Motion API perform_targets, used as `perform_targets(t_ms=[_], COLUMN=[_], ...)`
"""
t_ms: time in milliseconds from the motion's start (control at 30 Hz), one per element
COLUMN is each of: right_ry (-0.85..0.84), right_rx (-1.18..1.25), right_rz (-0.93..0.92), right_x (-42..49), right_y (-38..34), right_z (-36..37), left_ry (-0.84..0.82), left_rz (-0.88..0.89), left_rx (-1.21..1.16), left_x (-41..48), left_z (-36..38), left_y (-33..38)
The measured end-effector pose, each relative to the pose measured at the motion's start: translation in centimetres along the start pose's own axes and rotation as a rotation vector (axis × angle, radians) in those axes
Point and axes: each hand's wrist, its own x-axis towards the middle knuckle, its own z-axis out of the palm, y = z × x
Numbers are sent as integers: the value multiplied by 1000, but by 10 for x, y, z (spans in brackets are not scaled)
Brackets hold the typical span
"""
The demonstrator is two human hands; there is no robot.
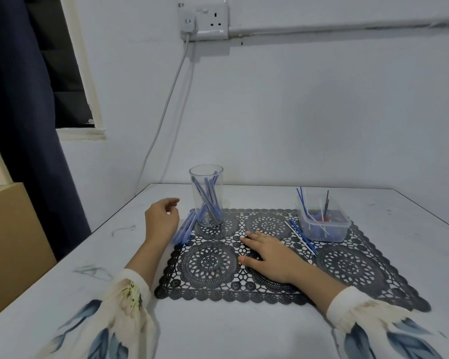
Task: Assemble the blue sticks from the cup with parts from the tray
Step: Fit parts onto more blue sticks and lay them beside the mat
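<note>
- Head view, setting: a white table (218, 330) carries a black lace mat (208, 263), which marks out the work area. Both supplies stand on the mat's far edge, within reach of either hand.
- Head view, cup: the clear cup (206, 195) stands upright at the far left of the mat. The blue sticks (208, 196) lean crossed inside it, upright so they are easy to pick out.
- Head view, loose bundle (186, 229): more blue sticks lie flat on the mat, just left of the cup. They are probably a sorted batch, though whether they are finished cannot be told.
- Head view, tray (323, 225): a clear tub at the far right holds thin rods and small parts. Two thin rods (302, 235), one white and one blue, lie on the mat against its near side.
- Head view, left hand (162, 216): it rests beside the cup and the bundle. The fingers are loosely curled and hold nothing.
- Head view, right hand (267, 252): it lies palm down on the mat between cup and tray. The fingers are straight and grasp nothing.
- Judgement: no stick is in hand, so assembly of a piece is not under way.
</note>
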Motion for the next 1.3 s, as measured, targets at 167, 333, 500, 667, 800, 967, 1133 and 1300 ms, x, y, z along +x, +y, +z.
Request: perform_targets(t_ms=[167,333,500,667,800,967,1133,1300], right_ry=[0,-10,-11,-18,-4,-16,-12,-5], right_rx=[-10,-4,-8,19,36,12,-1,9], right_rz=[-5,-7,-11,-10,-19,-24,-25,-26], right_x=[0,1,2,3,3,4,4,3], right_y=[-1,1,4,5,6,7,6,6], right_z=[-1,-1,0,1,2,2,1,0], left_ry=[56,-186,-544,-692,-691,-646,-605,-654], left_rz=[100,116,41,-82,-65,12,91,117], left_rx=[28,236,524,641,840,904,874,944], left_x=[40,80,98,105,106,104,105,102], left_z=[-9,-6,1,8,16,27,25,25], left_y=[48,87,110,124,130,128,124,127])
